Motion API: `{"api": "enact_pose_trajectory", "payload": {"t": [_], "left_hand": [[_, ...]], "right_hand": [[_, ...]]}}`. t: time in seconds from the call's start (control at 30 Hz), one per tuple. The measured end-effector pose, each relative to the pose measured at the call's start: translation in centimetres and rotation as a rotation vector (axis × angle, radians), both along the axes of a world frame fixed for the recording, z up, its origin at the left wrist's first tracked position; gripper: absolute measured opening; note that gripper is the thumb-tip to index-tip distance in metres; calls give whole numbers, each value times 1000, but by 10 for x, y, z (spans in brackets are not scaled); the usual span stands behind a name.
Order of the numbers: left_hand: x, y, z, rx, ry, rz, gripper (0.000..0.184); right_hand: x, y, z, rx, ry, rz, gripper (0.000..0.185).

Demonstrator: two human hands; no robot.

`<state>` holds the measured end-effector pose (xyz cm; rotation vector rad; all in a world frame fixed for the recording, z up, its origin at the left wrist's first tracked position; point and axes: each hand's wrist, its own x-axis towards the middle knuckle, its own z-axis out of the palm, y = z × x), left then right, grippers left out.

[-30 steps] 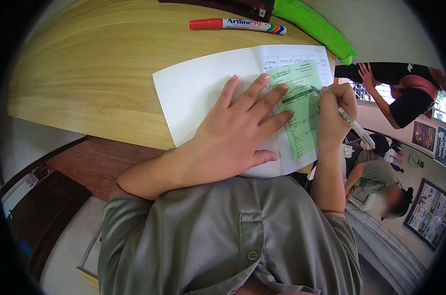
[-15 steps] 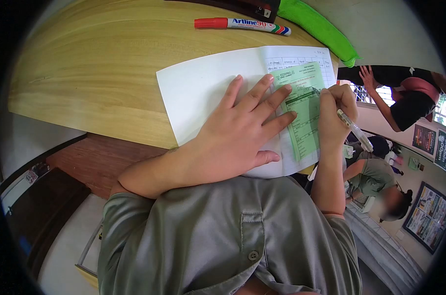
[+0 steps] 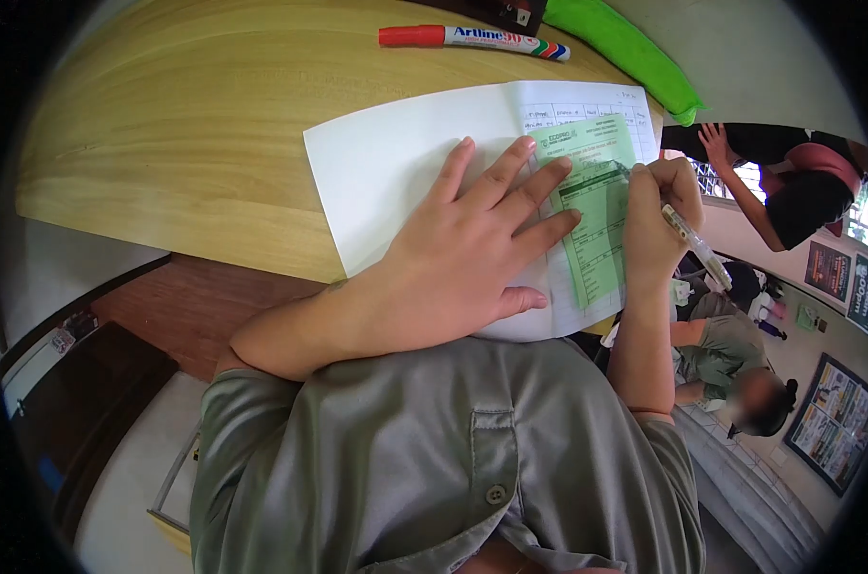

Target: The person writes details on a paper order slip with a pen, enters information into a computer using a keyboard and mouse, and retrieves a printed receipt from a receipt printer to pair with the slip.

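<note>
My left hand (image 3: 467, 244) lies flat with fingers spread over an open notebook (image 3: 386, 143), its fingertips at the left edge of a green printed slip (image 3: 601, 225). The slip rests on the notebook's ruled page, which bears handwriting near the top. Wrapped round a clear pen (image 3: 699, 251), my right hand (image 3: 656, 225) rests at the slip's right side, and the pen's tip touches the slip's upper part. What my left palm covers is hidden.
A red and white marker (image 3: 472, 40) lies on the wooden table (image 3: 166, 143) beyond the notebook. Behind it are a green cloth-like item (image 3: 630, 57) and a dark object (image 3: 491, 11). Two people are at the right, one bent over (image 3: 730, 349), near a framed board (image 3: 835, 421).
The view has shifted slightly. My right hand and the pen have moved a little to the right along the slip. The bent-over person at the right has shifted, lowering an arm.
</note>
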<state>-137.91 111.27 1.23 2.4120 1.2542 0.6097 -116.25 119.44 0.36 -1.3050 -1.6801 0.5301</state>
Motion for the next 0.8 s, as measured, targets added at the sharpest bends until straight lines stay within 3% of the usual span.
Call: {"api": "enact_pose_trajectory", "payload": {"t": [0.53,0.8], "left_hand": [[-13,-24,3,31,6,14,70],[5,3,-11,23,6,6,71]], "right_hand": [[-13,-22,14,-35,64,-16,17],[2,6,0,-29,45,-20,19]]}}
